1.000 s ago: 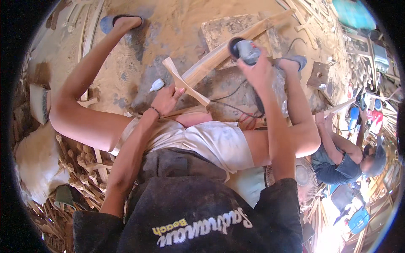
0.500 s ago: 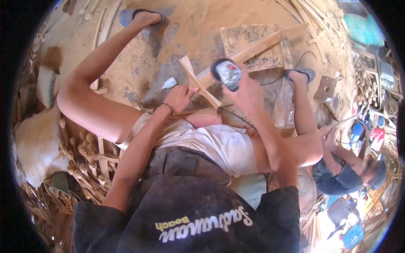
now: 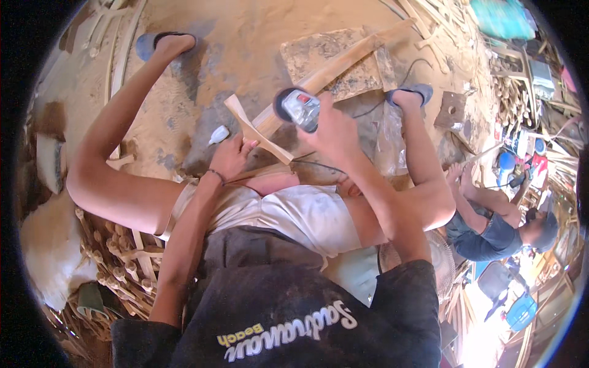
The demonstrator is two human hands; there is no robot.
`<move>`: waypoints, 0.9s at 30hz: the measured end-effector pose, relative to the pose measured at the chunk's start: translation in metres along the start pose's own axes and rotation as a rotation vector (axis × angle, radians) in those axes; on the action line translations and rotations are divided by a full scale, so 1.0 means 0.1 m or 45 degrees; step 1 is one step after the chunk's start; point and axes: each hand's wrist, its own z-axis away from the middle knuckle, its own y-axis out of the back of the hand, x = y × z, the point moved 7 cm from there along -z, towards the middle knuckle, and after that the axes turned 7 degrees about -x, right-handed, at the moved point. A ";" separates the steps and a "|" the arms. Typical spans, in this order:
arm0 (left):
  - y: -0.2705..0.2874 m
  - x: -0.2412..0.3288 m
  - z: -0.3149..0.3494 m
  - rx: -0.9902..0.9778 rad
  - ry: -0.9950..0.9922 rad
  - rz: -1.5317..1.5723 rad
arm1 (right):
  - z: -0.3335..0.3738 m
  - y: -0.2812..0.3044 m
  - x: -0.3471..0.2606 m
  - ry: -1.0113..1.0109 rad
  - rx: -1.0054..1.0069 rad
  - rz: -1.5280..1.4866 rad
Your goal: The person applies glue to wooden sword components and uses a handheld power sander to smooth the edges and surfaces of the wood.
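Note:
My left hand is closed on the near side of a pale, curved wooden piece, with the thumb on its narrow middle. This piece flares at both ends and lies across a long wooden plank. My right hand grips an angle grinder with a silver-grey body and a dark round head. The grinder is held just right of the wooden piece, over the plank; whether its head touches the wood cannot be told. A black cord runs near my right forearm.
A white plastic bottle lies left of the plank. Beneath the plank's far part sits a worn block. Carved wooden sticks are heaped at lower left. A fan stands by my right hip. Another person works at right.
The whole view has shifted, so most things appear farther left. The grinder sits slightly farther forward relative to the wooden piece. Both hands keep their holds.

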 end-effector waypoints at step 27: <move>0.09 0.00 -0.14 -0.043 0.180 0.003 | -0.85 0.90 1.43 -0.310 0.445 -0.137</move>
